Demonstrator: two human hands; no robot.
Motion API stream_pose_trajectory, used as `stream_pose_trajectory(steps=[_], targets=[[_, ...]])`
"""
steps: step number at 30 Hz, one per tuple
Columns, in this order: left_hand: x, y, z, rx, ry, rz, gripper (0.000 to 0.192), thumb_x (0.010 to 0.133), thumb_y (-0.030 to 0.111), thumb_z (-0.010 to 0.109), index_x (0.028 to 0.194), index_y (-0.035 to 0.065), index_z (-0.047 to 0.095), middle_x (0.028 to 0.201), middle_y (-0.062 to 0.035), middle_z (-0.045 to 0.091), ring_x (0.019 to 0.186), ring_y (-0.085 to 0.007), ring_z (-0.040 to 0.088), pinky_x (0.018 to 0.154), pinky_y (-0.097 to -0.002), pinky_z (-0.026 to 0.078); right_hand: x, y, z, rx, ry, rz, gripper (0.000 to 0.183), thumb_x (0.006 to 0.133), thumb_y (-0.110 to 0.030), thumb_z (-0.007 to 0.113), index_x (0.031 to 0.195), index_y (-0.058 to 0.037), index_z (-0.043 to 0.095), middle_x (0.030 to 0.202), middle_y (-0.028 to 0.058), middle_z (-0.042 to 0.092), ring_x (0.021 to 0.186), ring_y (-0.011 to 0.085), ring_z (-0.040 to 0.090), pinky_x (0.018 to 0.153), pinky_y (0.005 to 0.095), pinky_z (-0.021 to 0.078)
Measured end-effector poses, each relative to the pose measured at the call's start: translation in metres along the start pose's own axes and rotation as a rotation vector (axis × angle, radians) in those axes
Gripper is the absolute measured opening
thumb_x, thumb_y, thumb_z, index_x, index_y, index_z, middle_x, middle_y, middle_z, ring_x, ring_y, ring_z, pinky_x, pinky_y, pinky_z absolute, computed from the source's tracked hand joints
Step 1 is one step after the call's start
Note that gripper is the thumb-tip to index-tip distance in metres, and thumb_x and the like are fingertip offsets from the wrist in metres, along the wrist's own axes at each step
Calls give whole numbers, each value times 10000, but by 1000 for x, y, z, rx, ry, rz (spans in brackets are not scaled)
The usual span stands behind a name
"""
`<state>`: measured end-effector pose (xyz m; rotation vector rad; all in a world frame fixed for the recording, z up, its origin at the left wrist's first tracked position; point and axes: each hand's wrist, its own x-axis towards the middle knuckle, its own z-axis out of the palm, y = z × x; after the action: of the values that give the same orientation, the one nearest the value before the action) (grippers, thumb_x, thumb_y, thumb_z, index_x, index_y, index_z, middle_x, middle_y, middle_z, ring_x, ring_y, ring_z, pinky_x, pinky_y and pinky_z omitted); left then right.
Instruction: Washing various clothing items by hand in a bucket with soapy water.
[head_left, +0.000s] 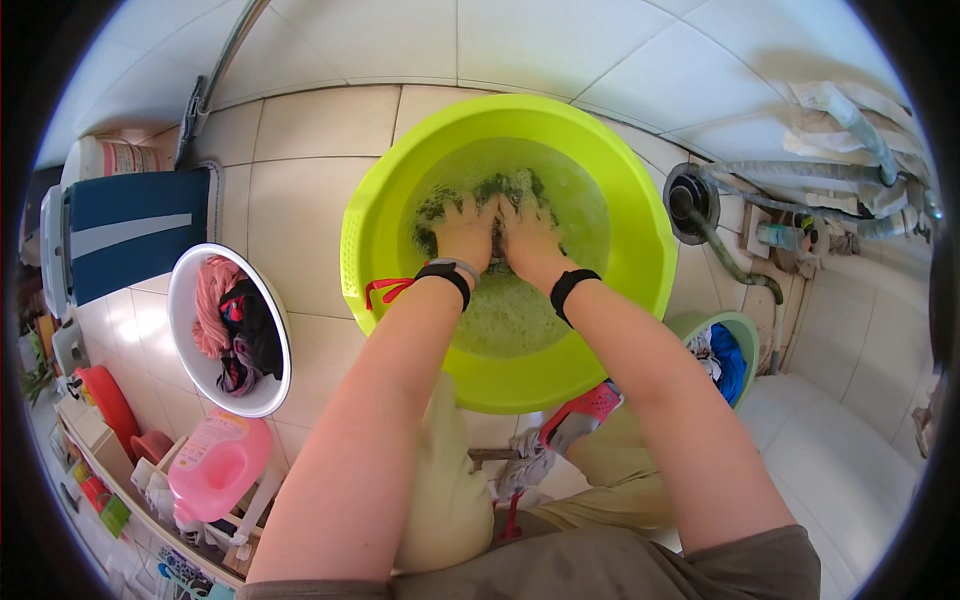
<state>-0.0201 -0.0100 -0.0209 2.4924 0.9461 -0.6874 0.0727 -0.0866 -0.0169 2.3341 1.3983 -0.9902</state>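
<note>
A large lime-green plastic basin (637, 300) of cloudy, bubbly water stands on the tiled floor before me. Dark wet fabric (427, 225) lies in the water, mostly under my hands. My left hand (465, 232) presses on it with fingers spread, the wrist in a black band with a red ribbon. Beside it, my right hand (529, 232) rests on the same fabric, fingers slightly apart, a black band at its wrist. The fingertips are partly under water, and neither hand visibly grips the cloth.
A white basin (180, 330) of pink and dark clothes stands at left, near a blue bin (135, 232) and a pink detergent bottle (225, 465). At right are a floor drain (686, 202) with hoses and a green tub (750, 352) holding clothes.
</note>
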Motion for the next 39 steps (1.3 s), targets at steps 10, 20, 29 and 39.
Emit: stream_pose_trajectory(steps=[10, 20, 29, 39], targets=[[24, -4, -6, -156, 76, -54, 538, 831, 90, 563, 1345, 152, 418, 1342, -211, 405, 1225, -429, 387, 942, -513, 397, 43, 26, 3, 160, 264, -32, 480, 815, -65, 577, 1281, -104, 469, 1351, 233, 360, 1142, 464, 413, 890, 553, 421], [13, -19, -31, -912, -11, -60, 516, 750, 279, 671, 1216, 89, 557, 1362, -233, 376, 1275, -407, 339, 984, -422, 388, -8, 45, -40, 586, 307, -527, 608, 653, -117, 776, 1196, -71, 506, 1083, 169, 481, 1041, 367, 468, 892, 432, 409], [-42, 13, -17, 102, -53, 88, 895, 763, 346, 724, 1462, 328, 166, 1527, -178, 24, 1377, -470, 46, 989, -687, 275, -55, 23, 1, -47, 89, -130, 891, 834, -398, 657, 1487, -187, 88, 1510, 245, 31, 1362, 494, 89, 1008, 637, 286], [-2, 4, 10, 169, -43, 44, 874, 807, 217, 666, 1483, 264, 113, 1512, -189, 103, 1349, -465, 181, 929, -584, 418, -15, 16, 3, -112, -77, 9, 755, 928, -355, 508, 1495, -223, 27, 1532, 182, 47, 1374, 460, 108, 1036, 597, 272]])
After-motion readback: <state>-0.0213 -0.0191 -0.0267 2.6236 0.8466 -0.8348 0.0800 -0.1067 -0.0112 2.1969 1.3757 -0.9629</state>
